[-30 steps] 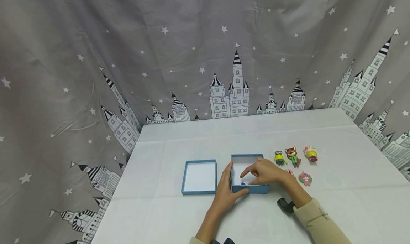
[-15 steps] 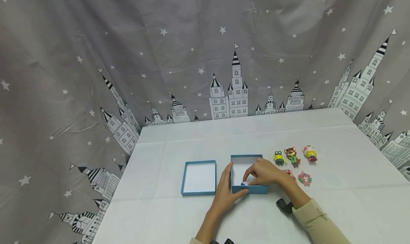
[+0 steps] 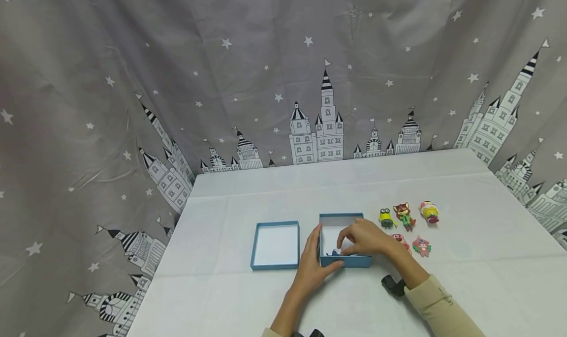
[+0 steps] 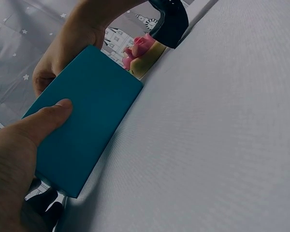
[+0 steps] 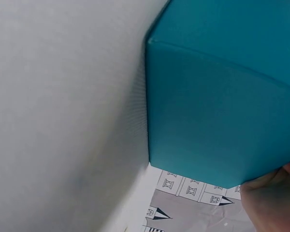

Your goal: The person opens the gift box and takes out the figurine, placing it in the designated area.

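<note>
A blue open-topped box with a white inside stands on the white table. My left hand grips its near left corner; in the left wrist view the thumb lies flat on the outer blue wall. My right hand reaches over the right side into the box. Its thumb and forefinger pinch a small blue-and-white figure near the front wall. Fingers partly hide the figure, so its kind cannot be made out. In the right wrist view the box's blue walls hide the fingertips.
Left of the box lies a shallow blue-rimmed lid, white side up. To the right lie a yellow minion figure, a fox figure, a yellow-and-white figure, a pink figure and a pink star figure. A grey curtain hangs behind.
My right forefinger has closed in toward the thumb onto the blue-and-white figure. More of the figure's blue part shows at the left now. My left hand stays on the box.
</note>
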Motion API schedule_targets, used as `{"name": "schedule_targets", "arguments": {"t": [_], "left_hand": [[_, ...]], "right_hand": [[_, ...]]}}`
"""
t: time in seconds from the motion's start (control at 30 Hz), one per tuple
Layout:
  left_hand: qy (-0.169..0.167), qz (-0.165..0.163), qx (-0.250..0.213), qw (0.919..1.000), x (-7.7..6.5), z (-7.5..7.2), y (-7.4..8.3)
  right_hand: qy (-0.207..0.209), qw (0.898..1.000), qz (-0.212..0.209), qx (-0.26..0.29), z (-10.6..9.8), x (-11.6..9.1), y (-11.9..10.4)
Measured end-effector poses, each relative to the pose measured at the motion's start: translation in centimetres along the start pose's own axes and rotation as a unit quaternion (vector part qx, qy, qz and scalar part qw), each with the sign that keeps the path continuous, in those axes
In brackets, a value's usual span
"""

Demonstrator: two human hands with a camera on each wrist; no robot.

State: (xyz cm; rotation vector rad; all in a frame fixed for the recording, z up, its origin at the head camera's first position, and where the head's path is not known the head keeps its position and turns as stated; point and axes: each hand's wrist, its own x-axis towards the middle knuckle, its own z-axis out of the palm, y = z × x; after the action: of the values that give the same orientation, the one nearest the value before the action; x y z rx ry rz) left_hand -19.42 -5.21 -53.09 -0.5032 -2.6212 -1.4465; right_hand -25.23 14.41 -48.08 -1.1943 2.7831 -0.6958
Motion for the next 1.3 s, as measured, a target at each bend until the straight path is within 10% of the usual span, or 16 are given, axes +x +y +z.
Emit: {"name": "schedule_targets", "arguments": {"t": [1.3], "left_hand": [[-0.003,-0.001,0.008,1.0000,0.07,-0.01,0.03]], "right_hand": [[-0.008,0.999,0.000,-0.034,0.03,0.05,-0.07]]}}
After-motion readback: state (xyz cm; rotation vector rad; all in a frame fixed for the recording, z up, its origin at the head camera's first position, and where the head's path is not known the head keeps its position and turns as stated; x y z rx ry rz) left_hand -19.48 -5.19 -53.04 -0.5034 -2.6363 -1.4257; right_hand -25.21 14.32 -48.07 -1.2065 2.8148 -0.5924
